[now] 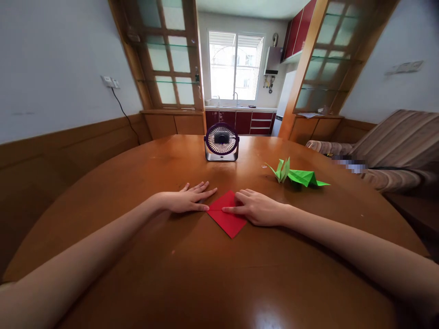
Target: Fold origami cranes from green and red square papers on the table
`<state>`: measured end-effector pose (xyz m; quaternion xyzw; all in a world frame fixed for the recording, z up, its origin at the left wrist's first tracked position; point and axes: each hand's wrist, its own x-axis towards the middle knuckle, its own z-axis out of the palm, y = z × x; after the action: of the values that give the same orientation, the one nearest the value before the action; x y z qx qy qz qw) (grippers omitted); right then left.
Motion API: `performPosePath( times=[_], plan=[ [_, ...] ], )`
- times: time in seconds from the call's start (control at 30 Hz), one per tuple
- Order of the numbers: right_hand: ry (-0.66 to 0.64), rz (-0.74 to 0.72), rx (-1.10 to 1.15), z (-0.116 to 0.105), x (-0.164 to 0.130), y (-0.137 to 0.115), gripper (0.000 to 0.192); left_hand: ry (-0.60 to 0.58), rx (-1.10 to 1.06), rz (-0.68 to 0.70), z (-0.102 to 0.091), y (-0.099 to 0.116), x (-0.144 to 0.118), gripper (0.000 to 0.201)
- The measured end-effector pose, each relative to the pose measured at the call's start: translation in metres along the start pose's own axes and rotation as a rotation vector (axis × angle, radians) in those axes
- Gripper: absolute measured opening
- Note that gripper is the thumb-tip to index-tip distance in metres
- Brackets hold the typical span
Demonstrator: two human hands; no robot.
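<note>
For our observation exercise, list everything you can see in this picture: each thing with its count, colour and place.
table: one, brown wood, fills the foreground
red paper: one, red, folded, flat at table centre
fan: one, purple and silver, far side of table
green origami: two pieces, green, right of the fan
sofa: one, striped beige, far right
window: one, white frame, back wall
cabinets: red, under the window
socket: one, white, left wall, with black cable
left hand: flat, fingertips at the paper's left corner
right hand: flat, pressing the paper's right side

Fan (221, 141) and green origami (297, 175) beyond; bare table (171, 274) nearer.
</note>
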<state>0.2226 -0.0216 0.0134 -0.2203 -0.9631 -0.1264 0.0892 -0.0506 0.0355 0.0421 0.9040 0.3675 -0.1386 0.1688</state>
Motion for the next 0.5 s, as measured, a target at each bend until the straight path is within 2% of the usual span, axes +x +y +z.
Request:
performPosePath(
  times=[0.27, 0.5],
  plan=[
    [0.073, 0.004, 0.194, -0.005, -0.006, 0.003, 0.034, -0.017, -0.052, 0.013, -0.006, 0.003, -0.005, 0.075],
    [0.120, -0.006, 0.284, -0.009, -0.026, 0.013, 0.027, 0.038, -0.077, 0.041, -0.002, -0.001, -0.005, 0.072]
  ],
)
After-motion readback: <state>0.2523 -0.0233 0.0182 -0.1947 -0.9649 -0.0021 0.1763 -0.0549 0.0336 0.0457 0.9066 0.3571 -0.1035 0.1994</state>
